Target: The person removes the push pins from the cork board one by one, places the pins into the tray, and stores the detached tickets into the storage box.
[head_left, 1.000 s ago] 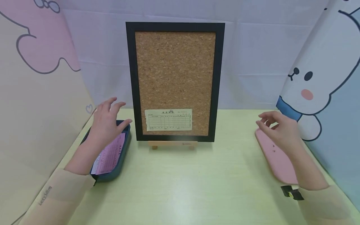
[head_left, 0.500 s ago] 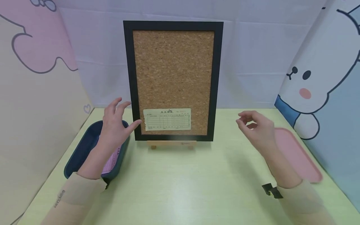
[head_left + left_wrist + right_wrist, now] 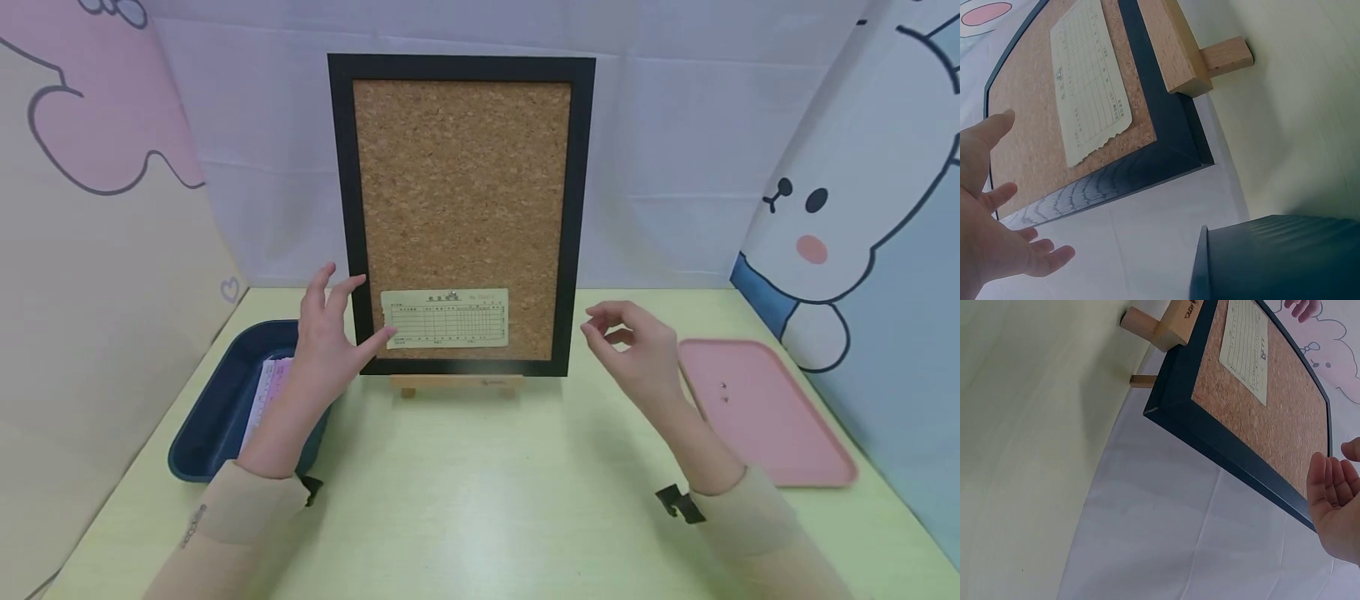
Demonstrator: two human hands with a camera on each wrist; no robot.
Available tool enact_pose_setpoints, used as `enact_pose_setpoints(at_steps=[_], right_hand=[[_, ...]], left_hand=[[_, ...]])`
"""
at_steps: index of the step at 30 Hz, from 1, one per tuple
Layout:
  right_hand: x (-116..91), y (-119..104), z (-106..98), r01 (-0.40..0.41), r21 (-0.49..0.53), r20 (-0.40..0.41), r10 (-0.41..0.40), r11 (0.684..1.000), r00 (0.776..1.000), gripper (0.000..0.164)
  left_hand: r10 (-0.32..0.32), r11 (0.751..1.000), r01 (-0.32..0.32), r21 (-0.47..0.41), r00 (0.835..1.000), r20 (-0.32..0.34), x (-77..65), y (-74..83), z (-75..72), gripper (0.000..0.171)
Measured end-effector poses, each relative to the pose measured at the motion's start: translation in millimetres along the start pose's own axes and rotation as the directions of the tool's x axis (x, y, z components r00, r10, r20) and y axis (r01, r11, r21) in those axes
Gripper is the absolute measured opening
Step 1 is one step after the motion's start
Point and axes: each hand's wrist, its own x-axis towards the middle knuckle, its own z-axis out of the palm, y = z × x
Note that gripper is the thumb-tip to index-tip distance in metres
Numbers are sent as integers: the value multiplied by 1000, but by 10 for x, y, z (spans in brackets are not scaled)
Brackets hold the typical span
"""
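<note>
A black-framed corkboard [image 3: 465, 183] leans on a small wooden stand [image 3: 457, 382]. A printed paper form [image 3: 446, 320] with one torn short edge is fixed low on the cork by a pushpin [image 3: 453, 295] at its top. My left hand [image 3: 322, 358] reaches in front of the frame's left side, fingers spread and thumb overlapping the form's torn edge in the head view; it holds nothing. My right hand [image 3: 637, 350] hovers just right of the frame, fingers loosely bent. The right wrist view shows a gap between its thumb and fingers [image 3: 1330, 478], with nothing seen there.
At the left stands a dark blue tray [image 3: 202, 417] holding pink and white paper slips [image 3: 262, 392], partly behind my left forearm. A pink tray [image 3: 787, 425] with small pushpins [image 3: 723, 392] lies at the right. Printed cloth hangs behind and on both sides.
Both hands have moved inward toward the corkboard, the left from over the blue tray and the right from over the pink tray. The form stays in place on the cork.
</note>
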Motion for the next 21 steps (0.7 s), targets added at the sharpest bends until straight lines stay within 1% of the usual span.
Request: enact_pose_setpoints(at_steps=[3, 6, 11, 17, 21], right_hand=[[-12, 18, 109, 15, 20, 13, -15, 1000, 1000, 18], [-37, 151, 231, 15, 41, 35, -16, 999, 999, 20], [-28, 135, 387, 6, 56, 62, -9, 998, 998, 20], [46, 113, 564, -4, 76, 88, -2, 997, 996, 17], [120, 121, 697, 2, 91, 92, -10, 996, 996, 17]], left_hand=[[-22, 1000, 22, -15, 1000, -4, 5, -4, 50, 72], [-50, 998, 50, -33, 999, -9, 10, -12, 95, 72], [-85, 995, 84, -60, 996, -13, 18, -28, 154, 73], [-121, 989, 121, -82, 993, 2, 39, -68, 229, 71], [-122, 988, 121, -94, 992, -8, 56, -83, 283, 69]])
